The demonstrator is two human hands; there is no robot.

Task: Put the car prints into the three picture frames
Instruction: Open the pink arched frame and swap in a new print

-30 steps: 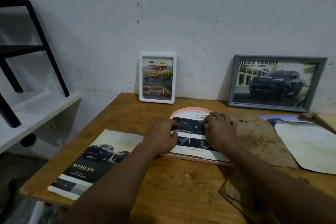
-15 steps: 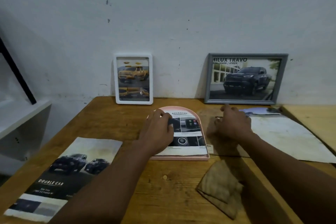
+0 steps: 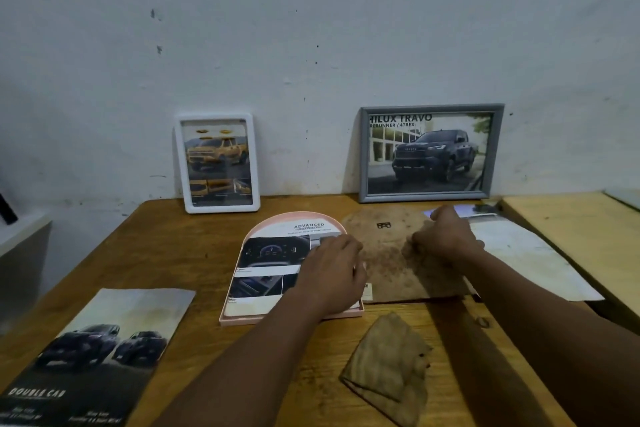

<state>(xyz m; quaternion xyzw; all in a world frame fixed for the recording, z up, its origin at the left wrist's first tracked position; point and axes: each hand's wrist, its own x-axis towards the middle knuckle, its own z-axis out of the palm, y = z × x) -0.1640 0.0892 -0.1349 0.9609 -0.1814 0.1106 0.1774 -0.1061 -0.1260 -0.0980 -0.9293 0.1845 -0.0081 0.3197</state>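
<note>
**A:** What lies at the far left?

**B:** A loose "Double Cab" print (image 3: 93, 354) with 2 dark trucks, flat on the wooden table (image 3: 162, 246), near its front edge.

**A:** And behind it?

**B:** A white frame (image 3: 221, 207) leans upright against the wall, with a yellow-truck print (image 3: 217, 156) inside it.

**A:** In the middle?

**B:** A pink arched frame (image 3: 249, 318) lies flat. An arched print (image 3: 270, 253) headed "ADVANCED" sits inside its rim. The left hand (image 3: 332, 274) rests palm down on the print's right half, fingers loosely bent and laid over the paper, gripping nothing.

**A:** Just right of that?

**B:** A stained brown backing board (image 3: 381, 253), arched too, lies flat, touching the pink frame's right side. The right hand (image 3: 445, 241) sits on the board's right part with its fingers curled under. I cannot tell whether they pinch the board. A folded brown piece (image 3: 388, 374) lies nearer the front.

**A:** And farther right?

**B:** A grey frame (image 3: 426, 196) leans on the wall, holding a dark-truck print (image 3: 433, 152) reading "HILUX TRAVO". A pale sheet (image 3: 526, 253) lies beyond the right hand.
</note>
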